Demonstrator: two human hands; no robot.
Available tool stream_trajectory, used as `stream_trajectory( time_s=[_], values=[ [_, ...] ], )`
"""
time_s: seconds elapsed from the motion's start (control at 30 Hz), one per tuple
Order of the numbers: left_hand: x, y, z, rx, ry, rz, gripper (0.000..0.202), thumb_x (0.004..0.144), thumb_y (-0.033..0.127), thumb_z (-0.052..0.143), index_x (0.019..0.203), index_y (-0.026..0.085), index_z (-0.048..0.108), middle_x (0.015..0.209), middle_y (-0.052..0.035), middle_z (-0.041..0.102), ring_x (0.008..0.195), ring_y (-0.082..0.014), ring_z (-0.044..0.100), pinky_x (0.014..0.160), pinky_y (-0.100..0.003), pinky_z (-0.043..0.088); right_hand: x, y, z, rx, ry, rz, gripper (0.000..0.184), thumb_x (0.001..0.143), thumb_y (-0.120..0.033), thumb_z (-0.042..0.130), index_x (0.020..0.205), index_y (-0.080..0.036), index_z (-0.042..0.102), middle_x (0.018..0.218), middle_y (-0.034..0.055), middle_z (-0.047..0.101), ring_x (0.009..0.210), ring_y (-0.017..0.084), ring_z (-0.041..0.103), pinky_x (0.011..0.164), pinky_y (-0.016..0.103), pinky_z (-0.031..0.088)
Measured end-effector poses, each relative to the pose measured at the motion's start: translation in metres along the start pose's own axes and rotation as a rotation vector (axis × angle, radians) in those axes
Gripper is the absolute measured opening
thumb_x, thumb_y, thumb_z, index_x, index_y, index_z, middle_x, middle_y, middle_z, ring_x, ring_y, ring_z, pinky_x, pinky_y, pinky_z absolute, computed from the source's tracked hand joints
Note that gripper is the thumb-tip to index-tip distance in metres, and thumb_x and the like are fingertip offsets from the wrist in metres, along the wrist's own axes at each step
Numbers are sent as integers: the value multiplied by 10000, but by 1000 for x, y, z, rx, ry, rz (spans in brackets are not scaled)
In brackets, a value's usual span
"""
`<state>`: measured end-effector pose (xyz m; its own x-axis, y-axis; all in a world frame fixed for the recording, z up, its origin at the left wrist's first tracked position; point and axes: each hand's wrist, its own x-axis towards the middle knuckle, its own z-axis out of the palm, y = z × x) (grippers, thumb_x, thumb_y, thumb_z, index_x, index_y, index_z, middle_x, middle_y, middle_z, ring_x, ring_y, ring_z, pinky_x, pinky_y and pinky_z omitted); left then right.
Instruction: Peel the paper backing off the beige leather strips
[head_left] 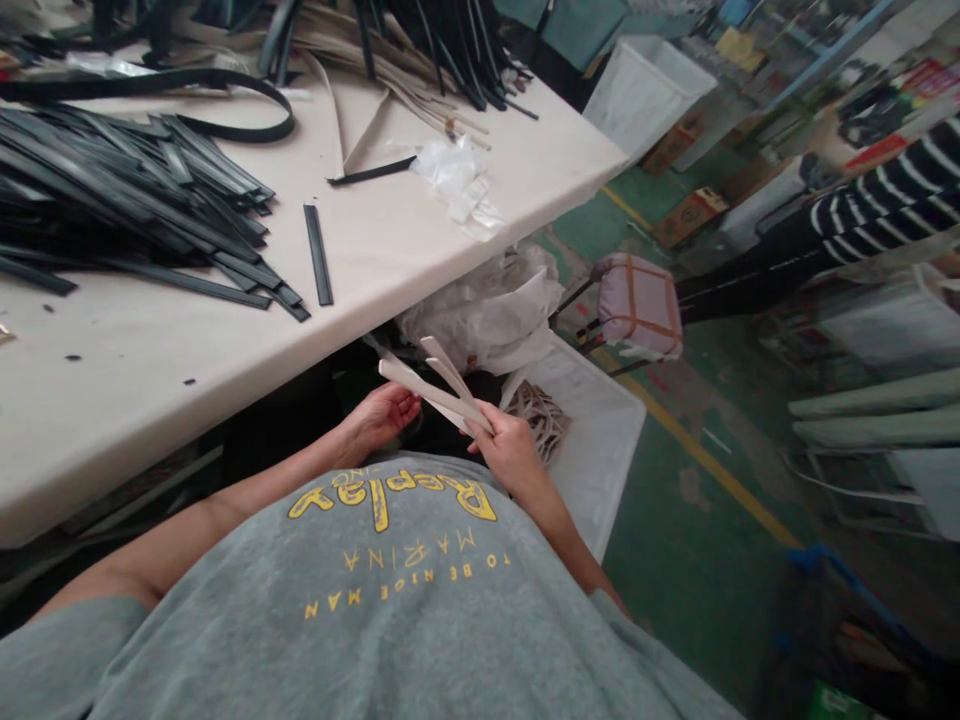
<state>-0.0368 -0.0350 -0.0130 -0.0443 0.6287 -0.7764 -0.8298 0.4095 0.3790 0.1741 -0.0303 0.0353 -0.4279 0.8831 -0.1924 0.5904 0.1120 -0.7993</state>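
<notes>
The right hand [512,445] pinches thin, flat, cream, bendy-looking strips [431,390] at one end, maybe to keep them together, just off the pale desk's [375,240] near edge, but I cannot tell if the curled left hand [382,415] pinches any.

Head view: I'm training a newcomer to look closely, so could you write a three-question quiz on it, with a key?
1. Which hand grips the pale strips?
2. True or false: a lone black strip lies beside the black pile on the table.
3. Where does the tangle of strips lie? A) on the stool; B) on the table; C) in the white bin.

Key: 1. The right hand. 2. True. 3. C.
</notes>
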Motion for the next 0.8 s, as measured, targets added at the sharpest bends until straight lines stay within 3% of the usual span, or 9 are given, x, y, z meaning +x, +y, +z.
stream_trajectory(
  time_s=[0.2,0.3,0.4,0.53,0.7,0.8],
  values=[
    [-11,-12,17,-22,-131,-81,161,968,79,564,860,139,666,736,-25,713,603,-110,681,604,-208,575,15,-2,14,-146,114,-28,391,879,-165,604,1243,-246,720,972,38,789,727,194,725,755,292,565],
    [-13,-16,22,13,-113,-91,189,939,21,565,830,136,667,705,-22,700,590,-103,668,606,-195,562,23,-3,14,-33,60,0,388,919,-209,567,1285,-222,694,913,25,784,642,166,718,718,276,566],
    [-14,-13,21,22,-83,-48,178,928,21,585,817,131,671,703,-20,695,601,-99,669,605,-190,555,13,-7,-3,49,-24,-1,393,968,-290,529,1330,-223,666,896,11,777,598,147,716,672,257,560],
    [-18,-8,22,-33,-48,-28,202,961,47,554,808,137,651,690,-5,681,574,-87,650,598,-190,553,-2,-16,-19,-83,-8,-41,381,953,-268,568,1314,-253,689,863,5,779,603,154,707,694,267,552],
    [-25,-16,25,5,-120,-86,219,918,-11,563,873,167,682,715,-8,694,605,-102,662,618,-196,564,17,-24,-1,-176,64,-54,387,925,-217,608,1299,-240,706,984,42,796,758,200,734,729,275,548],
    [-32,-19,22,94,-58,-81,320,934,-21,498,849,219,692,755,-4,703,641,-90,665,623,-174,556,20,-28,2,-180,61,-48,405,936,-229,603,1332,-213,689,1088,59,792,869,206,751,763,256,547]
  ],
)
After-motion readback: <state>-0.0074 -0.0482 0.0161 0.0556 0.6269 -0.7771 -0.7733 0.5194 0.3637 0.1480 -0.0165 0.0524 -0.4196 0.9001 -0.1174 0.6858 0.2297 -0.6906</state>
